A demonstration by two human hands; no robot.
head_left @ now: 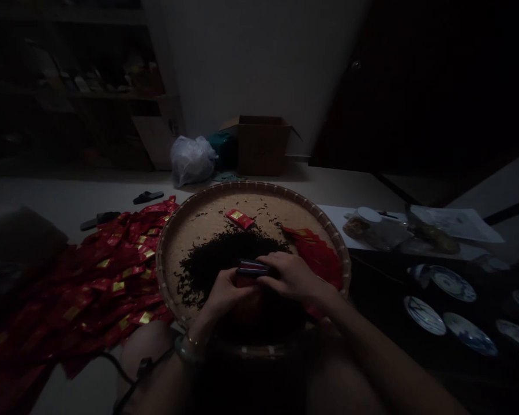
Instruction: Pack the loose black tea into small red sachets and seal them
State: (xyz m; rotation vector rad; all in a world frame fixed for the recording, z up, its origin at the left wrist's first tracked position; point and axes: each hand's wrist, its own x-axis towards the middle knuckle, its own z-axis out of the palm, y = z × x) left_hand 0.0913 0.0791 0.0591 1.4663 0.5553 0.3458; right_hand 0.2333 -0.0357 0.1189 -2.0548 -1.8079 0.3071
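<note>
Over the round woven bamboo tray [166, 276], my two hands meet at a small dark bar-shaped device [253, 267] with pale edges and a red strip between them. My left hand [225, 294] is closed around a red packet [245, 281] just below the device. Its lower part is lost in shadow. My right hand [288, 276] is closed on the device's right end. Beneath them, dark loose tea leaves [211, 251] are heaped in the tray. One red and gold packet [240, 218] lies beyond the heap, and flat red packets [318, 253] are fanned out at the right.
A large pile of red packets [112, 282] covers the floor at left, near dark slippers [148, 197]. Behind the tray stand a white plastic bag [193, 160] and an open cardboard box [263, 147]. Blue-and-white dishes [452, 282] sit at right. The room is dim.
</note>
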